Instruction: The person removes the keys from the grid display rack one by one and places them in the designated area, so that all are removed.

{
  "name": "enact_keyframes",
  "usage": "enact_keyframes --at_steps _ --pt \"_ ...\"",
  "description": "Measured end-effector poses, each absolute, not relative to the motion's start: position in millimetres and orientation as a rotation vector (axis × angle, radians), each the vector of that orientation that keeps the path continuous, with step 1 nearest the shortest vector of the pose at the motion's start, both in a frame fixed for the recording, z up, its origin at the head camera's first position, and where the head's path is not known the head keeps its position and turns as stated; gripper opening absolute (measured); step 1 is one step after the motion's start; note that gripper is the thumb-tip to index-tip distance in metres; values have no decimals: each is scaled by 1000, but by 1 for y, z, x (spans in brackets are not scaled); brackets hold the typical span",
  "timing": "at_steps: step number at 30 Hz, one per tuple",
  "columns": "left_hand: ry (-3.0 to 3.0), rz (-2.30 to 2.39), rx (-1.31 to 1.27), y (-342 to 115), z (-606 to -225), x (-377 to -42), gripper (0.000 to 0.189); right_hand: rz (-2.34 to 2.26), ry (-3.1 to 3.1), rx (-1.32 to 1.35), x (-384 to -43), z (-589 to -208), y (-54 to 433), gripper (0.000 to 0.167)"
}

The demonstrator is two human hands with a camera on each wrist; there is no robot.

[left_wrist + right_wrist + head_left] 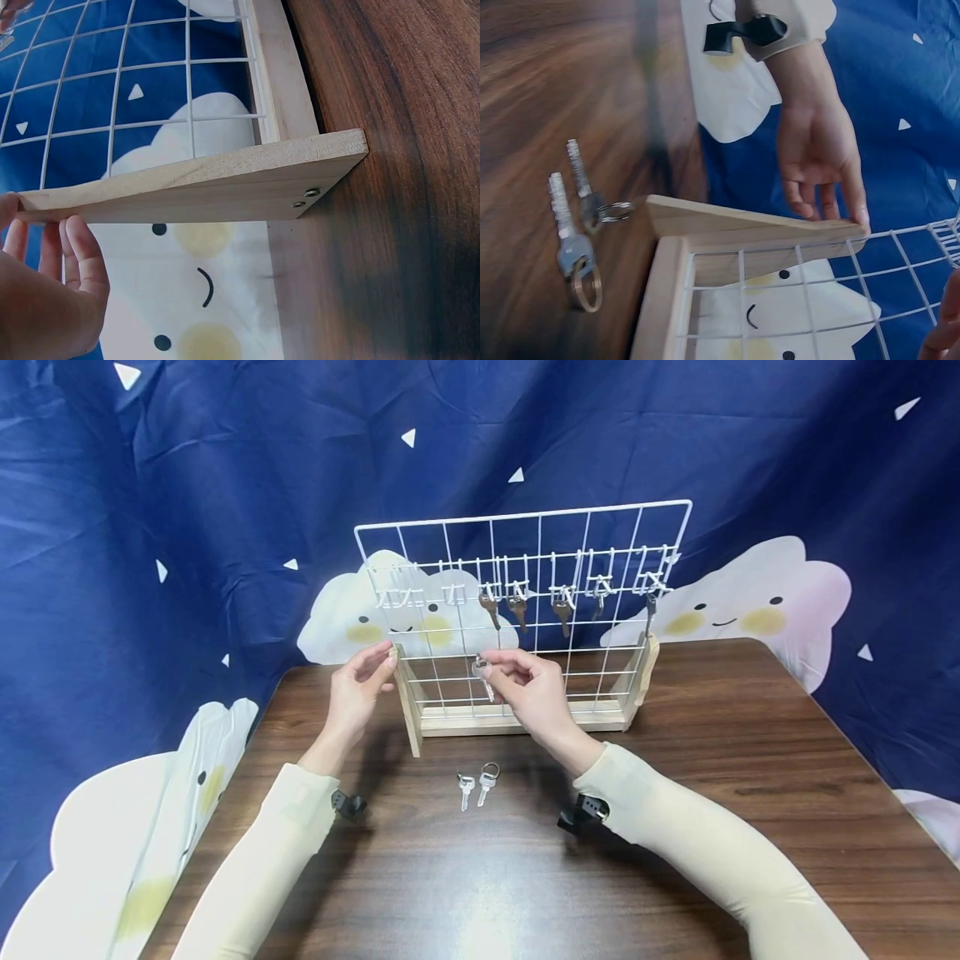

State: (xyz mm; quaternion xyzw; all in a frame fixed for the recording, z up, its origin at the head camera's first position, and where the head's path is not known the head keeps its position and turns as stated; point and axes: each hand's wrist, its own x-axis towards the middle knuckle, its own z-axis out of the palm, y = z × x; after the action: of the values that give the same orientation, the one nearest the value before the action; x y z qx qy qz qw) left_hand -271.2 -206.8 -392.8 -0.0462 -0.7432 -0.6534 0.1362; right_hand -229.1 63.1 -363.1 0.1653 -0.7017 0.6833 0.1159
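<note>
- Key [491, 692], with ring: suspended above the surface [750, 752], in front of the lower wire grid [539, 547], toward the far edge and roughly midway between the left and right edges.
- Right hand [542, 692]: thumb and index finger pinch this key near its ring end; the blade points down. In the right wrist view, only part of this hand shows at the picture border.
- Left hand [356, 692]: thumb and fingers close on the upper end of the left side panel [195, 176], a wooden board with two screws near its base.
- Rack: white grid held in a wooden stand [480, 723], upright on the surface near the far edge; the left side panel stands toward the far left corner.
- Hooks [453, 593]: white wire, fitted in a row across the grid.
- Hung keys [564, 614]: five positions, from mid-grid to the end nearest the right edge.
- Loose keys [486, 787]: two, each with ring, flat on the surface between the forearms; blades point toward the near edge.
- Backdrop [300, 477]: dark blue cloth with clouds and white triangles, beyond the far edge.
</note>
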Motion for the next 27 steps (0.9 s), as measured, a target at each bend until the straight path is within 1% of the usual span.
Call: enact_keyframes --at_steps 9,15,23,27 --pt "-2148 -1895 -140 -206 -393 -271 43 1990 -2152 455 -225 -382 76 20" --pt "-2149 -1894 -141 -206 -393 -272 42 1975 -2210 453 -222 -393 83 22" --pt "-2159 -1900 -141 -207 -392 -271 43 1907 -2325 435 -222 -410 90 16" --pt "-2161 -1910 -135 -208 -392 -272 43 1906 -2383 410 -221 -416 92 18"
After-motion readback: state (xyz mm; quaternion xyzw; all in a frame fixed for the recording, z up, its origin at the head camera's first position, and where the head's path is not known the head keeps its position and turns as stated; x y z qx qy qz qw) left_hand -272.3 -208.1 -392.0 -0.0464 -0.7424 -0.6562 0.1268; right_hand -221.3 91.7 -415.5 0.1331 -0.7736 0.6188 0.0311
